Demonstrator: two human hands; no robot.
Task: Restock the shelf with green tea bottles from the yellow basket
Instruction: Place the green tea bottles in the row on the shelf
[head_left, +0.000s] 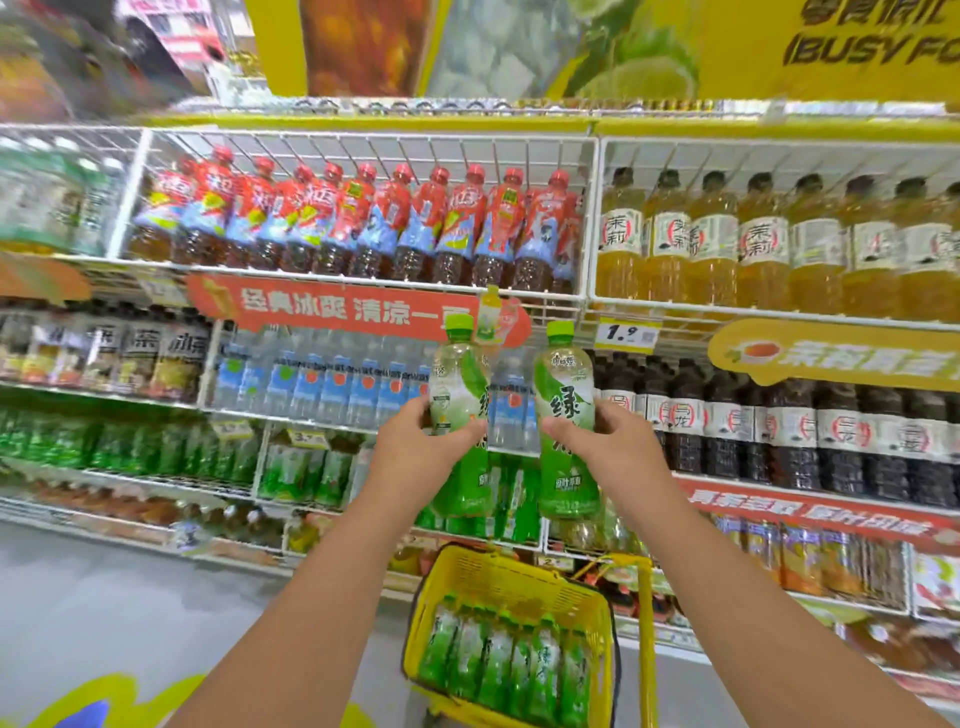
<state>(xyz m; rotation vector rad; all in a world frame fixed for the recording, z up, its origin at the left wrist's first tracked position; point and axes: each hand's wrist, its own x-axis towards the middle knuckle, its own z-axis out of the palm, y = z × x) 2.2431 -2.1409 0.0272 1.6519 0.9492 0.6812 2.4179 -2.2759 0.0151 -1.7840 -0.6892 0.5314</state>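
My left hand (415, 447) grips a green tea bottle (460, 379) upright by its middle. My right hand (602, 441) grips a second green tea bottle (563, 384) the same way. Both bottles have green caps and are held side by side in front of the wire shelves, at the height of the water bottle row. Below my arms stands the yellow basket (524, 577) with several green tea bottles (498, 660) lying in a row inside it. Behind the held bottles, a lower shelf compartment (498, 499) holds green tea bottles.
White wire shelves fill the view. Red-capped tea bottles (363, 223) and amber tea bottles (753, 244) are on top, water bottles (322, 379) and dark tea bottles (831, 431) in the middle row. Grey floor (130, 613) lies at the left. The basket's yellow handle (645, 623) stands upright.
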